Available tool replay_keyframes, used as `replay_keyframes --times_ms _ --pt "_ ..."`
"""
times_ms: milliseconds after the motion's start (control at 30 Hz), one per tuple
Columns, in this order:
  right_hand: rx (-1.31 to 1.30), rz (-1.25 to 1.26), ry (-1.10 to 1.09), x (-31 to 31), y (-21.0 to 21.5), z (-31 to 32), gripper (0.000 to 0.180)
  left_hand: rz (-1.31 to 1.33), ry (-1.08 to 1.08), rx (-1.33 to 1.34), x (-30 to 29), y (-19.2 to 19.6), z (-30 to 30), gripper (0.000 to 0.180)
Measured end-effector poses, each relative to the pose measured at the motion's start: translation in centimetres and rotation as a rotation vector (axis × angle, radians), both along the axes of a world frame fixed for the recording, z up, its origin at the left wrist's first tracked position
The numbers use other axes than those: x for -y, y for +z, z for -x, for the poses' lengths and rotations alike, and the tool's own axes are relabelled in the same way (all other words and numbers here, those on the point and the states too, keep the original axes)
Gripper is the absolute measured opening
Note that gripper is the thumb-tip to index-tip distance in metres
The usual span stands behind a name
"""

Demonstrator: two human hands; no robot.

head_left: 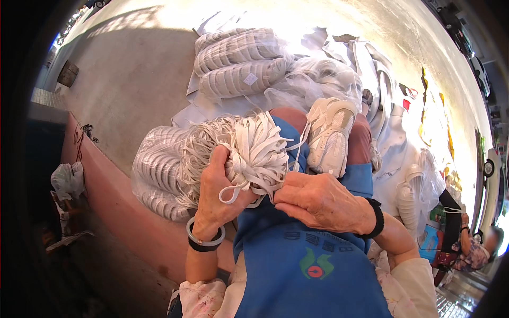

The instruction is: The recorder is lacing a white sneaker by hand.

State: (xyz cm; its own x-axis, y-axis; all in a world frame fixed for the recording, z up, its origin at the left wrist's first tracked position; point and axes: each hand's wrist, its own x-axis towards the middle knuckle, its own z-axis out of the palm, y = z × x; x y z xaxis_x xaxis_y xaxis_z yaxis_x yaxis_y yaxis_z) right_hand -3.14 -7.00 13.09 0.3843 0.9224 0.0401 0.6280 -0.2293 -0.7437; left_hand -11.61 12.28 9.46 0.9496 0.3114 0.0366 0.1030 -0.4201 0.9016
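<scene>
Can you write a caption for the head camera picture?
Left hand grips a bundle of white laces; right hand picks at it.

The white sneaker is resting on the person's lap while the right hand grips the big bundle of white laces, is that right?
Not quite. The head view shows the left hand gripping the bundle of white laces, not the right. The right hand only pinches at strands on the bundle's lower edge. The white sneaker does rest on the person's lap.
</scene>
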Motion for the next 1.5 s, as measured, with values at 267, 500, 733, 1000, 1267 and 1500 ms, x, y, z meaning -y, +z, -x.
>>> replay_keyframes --times_ms 267,500,733,1000,1267,1500 --pt "0.056 -0.146 -0.246 -0.2 -0.6 -2.2 0.031 0.013 -0.130 -0.018 0.4 -0.3 0.6 0.055" --pt "0.200 -0.196 -0.142 -1.3 -0.8 -1.8 0.035 0.013 -0.237 -0.006 -0.4 -1.0 0.9 0.052" --pt "0.335 -0.173 -0.103 -0.9 -1.6 -1.7 0.027 0.192 -0.266 -0.076 -0.6 -0.8 0.6 0.045" --pt "0.355 -0.207 -0.173 -1.1 -1.4 -1.3 0.020 0.184 -0.383 -0.132 -1.4 -0.9 0.7 0.042" --pt "0.469 -0.201 -0.062 -0.5 -1.5 -2.1 0.017 0.482 -0.382 -0.283 -1.3 -1.1 0.6 0.059" --pt "0.194 -0.155 -0.069 0.5 -1.4 -2.0 0.017 0.957 -0.413 -0.322 -1.5 -1.4 0.3 0.071"
